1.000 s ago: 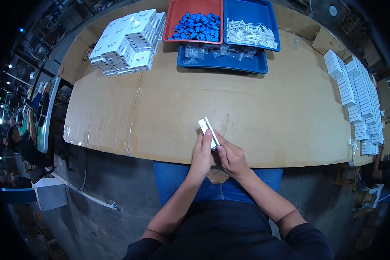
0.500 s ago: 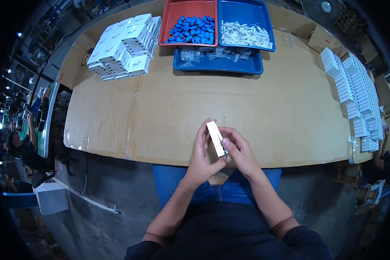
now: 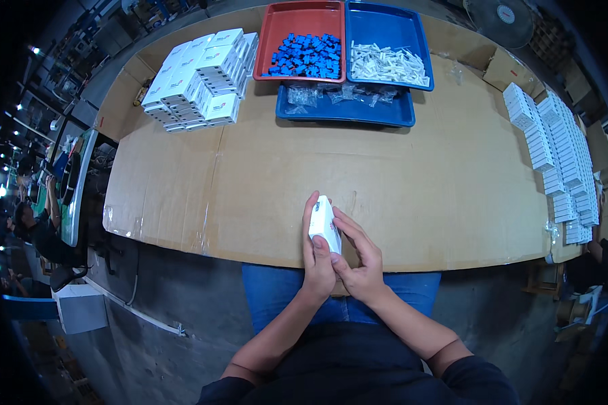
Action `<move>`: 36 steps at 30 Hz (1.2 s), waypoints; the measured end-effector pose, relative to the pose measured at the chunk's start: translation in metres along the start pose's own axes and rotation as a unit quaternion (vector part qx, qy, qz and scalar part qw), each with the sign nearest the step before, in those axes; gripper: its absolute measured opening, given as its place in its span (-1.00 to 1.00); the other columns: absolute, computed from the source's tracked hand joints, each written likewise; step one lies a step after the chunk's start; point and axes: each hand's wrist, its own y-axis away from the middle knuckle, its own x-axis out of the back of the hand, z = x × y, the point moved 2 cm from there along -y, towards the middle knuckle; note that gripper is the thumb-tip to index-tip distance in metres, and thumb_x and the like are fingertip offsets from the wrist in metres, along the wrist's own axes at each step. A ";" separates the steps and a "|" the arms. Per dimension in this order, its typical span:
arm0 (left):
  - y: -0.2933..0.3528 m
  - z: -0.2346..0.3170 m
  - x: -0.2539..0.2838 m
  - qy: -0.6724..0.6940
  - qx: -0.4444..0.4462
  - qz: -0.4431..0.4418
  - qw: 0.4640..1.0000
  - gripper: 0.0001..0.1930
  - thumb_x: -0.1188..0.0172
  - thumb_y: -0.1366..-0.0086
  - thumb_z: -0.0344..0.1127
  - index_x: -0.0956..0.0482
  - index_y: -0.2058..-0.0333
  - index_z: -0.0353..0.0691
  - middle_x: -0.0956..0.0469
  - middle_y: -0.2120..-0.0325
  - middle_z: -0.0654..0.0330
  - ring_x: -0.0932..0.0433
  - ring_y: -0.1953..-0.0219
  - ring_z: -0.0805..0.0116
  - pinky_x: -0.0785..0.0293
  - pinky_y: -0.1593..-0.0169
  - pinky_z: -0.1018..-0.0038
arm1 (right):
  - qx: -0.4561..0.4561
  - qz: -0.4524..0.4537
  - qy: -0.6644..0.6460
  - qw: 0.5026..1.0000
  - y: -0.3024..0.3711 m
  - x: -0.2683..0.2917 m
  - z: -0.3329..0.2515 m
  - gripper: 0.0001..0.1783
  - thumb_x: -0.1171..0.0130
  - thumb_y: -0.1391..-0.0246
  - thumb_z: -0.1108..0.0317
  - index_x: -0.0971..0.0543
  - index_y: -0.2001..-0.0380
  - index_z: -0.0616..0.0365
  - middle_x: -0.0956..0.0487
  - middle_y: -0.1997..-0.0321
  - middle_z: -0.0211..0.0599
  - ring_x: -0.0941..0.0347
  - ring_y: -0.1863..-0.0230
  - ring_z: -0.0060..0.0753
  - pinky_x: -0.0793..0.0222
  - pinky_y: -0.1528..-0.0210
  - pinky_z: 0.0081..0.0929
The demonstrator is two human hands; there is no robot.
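Observation:
Between my two hands, above the near edge of the cardboard-covered table, is a small white box with dark print on it, held tilted upward. My left hand closes along its left side, thumb across the lower front. My right hand wraps its right side, with the fingers along the edge and the thumb near the bottom. The palms hide the box's far side and lower end.
Stacked white boxes stand at the far left, and rows of white boxes line the right edge. At the back are a red tray of blue pieces, a blue tray of white pieces, and a lower blue tray with clear plastic bags.
The box has turned in my hands, so a broader face with print now shows instead of a plain narrow side. Both hands have shifted their grip around it. The view has tilted slightly.

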 end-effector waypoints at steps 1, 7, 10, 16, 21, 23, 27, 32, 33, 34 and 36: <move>0.000 0.000 -0.001 0.000 0.000 -0.001 1.000 -0.09 0.20 -0.53 0.36 0.12 -0.53 -0.25 -0.15 -0.40 -0.11 -0.14 -0.47 0.10 -0.04 -0.49 0.18 | 0.013 0.014 -0.004 1.000 0.001 -0.002 0.000 -0.39 -0.31 -0.25 0.32 -0.46 -0.29 0.40 -0.40 -0.42 0.26 -0.34 -0.46 0.17 -0.29 -0.45 -0.12; 0.002 0.002 -0.003 -0.031 -0.031 -0.006 0.999 -0.06 0.19 -0.52 0.37 0.07 -0.49 -0.38 -0.18 -0.38 -0.11 -0.18 -0.45 0.12 -0.07 -0.48 0.21 | 0.088 -0.001 0.064 0.994 0.005 -0.004 0.003 -0.44 -0.17 -0.35 0.38 -0.42 -0.32 0.49 -0.34 -0.44 0.36 -0.33 -0.46 0.24 -0.32 -0.42 -0.13; 0.003 -0.001 -0.004 -0.020 -0.008 0.013 1.000 -0.03 0.19 -0.47 0.46 0.01 -0.46 -0.33 -0.27 -0.30 -0.05 -0.24 -0.40 0.16 -0.12 -0.45 0.24 | 0.090 0.005 0.050 0.995 0.007 -0.004 0.006 -0.48 -0.10 -0.39 0.42 -0.42 -0.31 0.50 -0.34 -0.44 0.39 -0.32 -0.45 0.27 -0.32 -0.42 -0.15; 0.004 0.000 -0.007 -0.006 -0.014 0.025 1.000 -0.03 0.18 -0.47 0.46 0.00 -0.46 -0.33 -0.27 -0.30 -0.04 -0.25 -0.39 0.15 -0.10 -0.46 0.24 | 0.073 0.014 0.020 0.997 0.012 -0.012 0.007 -0.46 -0.06 -0.42 0.39 -0.36 -0.36 0.49 -0.28 -0.49 0.36 -0.21 -0.52 0.23 -0.21 -0.48 -0.13; 0.001 -0.007 0.013 -0.001 -0.026 0.022 0.999 -0.06 0.11 -0.50 0.36 0.05 -0.48 -0.34 -0.21 -0.37 -0.09 -0.21 -0.42 0.12 -0.06 -0.48 0.21 | 0.008 0.010 -0.067 0.998 0.007 -0.011 0.017 -0.43 -0.02 -0.48 0.23 -0.36 -0.36 0.44 -0.31 -0.48 0.25 -0.24 -0.52 0.10 -0.17 -0.51 -0.15; 0.001 -0.006 0.015 -0.016 -0.030 0.014 0.999 -0.08 0.10 -0.51 0.31 0.06 -0.49 -0.36 -0.17 -0.40 -0.10 -0.20 -0.43 0.13 -0.07 -0.48 0.20 | -0.066 0.051 -0.104 0.991 0.000 -0.006 0.014 -0.42 0.02 -0.51 0.09 -0.41 -0.32 0.37 -0.45 -0.39 0.09 -0.39 -0.41 -0.07 -0.30 -0.44 -0.23; 0.000 -0.009 0.018 -0.166 -0.102 -0.016 0.981 -0.04 -0.03 -0.42 0.27 0.02 -0.47 -0.40 -0.21 -0.38 -0.17 -0.27 -0.38 0.04 -0.13 -0.45 0.17 | -0.316 -0.003 -0.266 0.911 -0.005 0.006 0.013 -0.44 -0.11 -0.46 0.16 -0.40 -0.35 0.27 -0.58 -0.24 -0.13 -0.50 -0.26 -0.33 -0.44 -0.27 -0.34; -0.006 -0.007 0.017 -0.229 -0.154 -0.022 0.961 -0.07 -0.07 -0.37 0.26 -0.15 -0.39 -0.48 -0.32 -0.28 -0.27 -0.44 -0.22 -0.10 -0.37 -0.30 0.10 | -0.348 0.008 -0.301 0.888 -0.009 0.004 0.003 -0.41 -0.18 -0.39 0.30 -0.35 -0.38 0.29 -0.53 -0.29 -0.08 -0.52 -0.23 -0.36 -0.44 -0.28 -0.38; -0.005 -0.007 0.016 -0.229 -0.153 -0.022 0.961 -0.07 -0.07 -0.37 0.26 -0.15 -0.39 -0.48 -0.32 -0.28 -0.27 -0.44 -0.22 -0.10 -0.37 -0.30 0.10 | -0.320 0.010 -0.279 0.905 -0.008 0.003 0.006 -0.40 -0.19 -0.38 0.34 -0.33 -0.39 0.30 -0.50 -0.32 -0.05 -0.51 -0.25 -0.35 -0.44 -0.29 -0.38; -0.005 -0.008 0.016 -0.258 -0.143 -0.010 0.955 -0.08 -0.06 -0.37 0.29 -0.21 -0.34 -0.50 -0.34 -0.24 -0.26 -0.45 -0.21 -0.10 -0.39 -0.28 0.11 | -0.292 0.011 -0.255 0.922 -0.006 0.001 0.006 -0.39 -0.20 -0.37 0.38 -0.31 -0.40 0.31 -0.48 -0.34 -0.03 -0.50 -0.26 -0.34 -0.43 -0.30 -0.38; -0.004 -0.009 0.017 -0.288 -0.133 0.004 0.948 -0.09 -0.05 -0.37 0.31 -0.27 -0.30 -0.51 -0.37 -0.19 -0.26 -0.46 -0.20 -0.10 -0.41 -0.26 0.11 | -0.285 0.019 -0.267 0.920 -0.003 -0.005 0.006 -0.38 -0.20 -0.36 0.40 -0.30 -0.40 0.32 -0.46 -0.35 0.00 -0.49 -0.28 -0.34 -0.43 -0.31 -0.38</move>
